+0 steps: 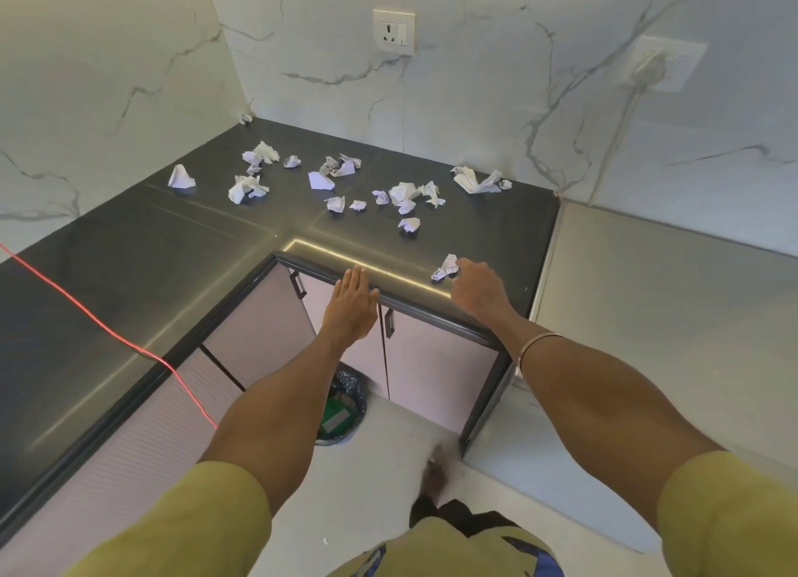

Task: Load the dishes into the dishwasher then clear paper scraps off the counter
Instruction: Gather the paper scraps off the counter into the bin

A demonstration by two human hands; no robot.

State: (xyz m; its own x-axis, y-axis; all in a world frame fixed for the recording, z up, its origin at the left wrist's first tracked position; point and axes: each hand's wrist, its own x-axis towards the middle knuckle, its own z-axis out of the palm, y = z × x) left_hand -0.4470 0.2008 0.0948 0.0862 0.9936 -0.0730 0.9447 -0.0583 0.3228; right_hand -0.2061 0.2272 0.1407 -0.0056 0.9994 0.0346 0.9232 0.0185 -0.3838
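- Dark polished stone is forming the L-shaped desk (129, 274), carrying the paper scraps (406, 194), which are lying scattered toward its back edge and far corner; no dishes or dishwasher are showing.
- Bin (343, 408) is standing on the floor below the desk's inner corner, lined with a dark bag and holding something green, likely placed to take the scraps.
- Left hand (352, 302) is hovering flat, fingers straight, holding nothing, beside the front edge.
- Right hand (475, 287) is pinching the nearest scrap (444, 268) at the front edge.
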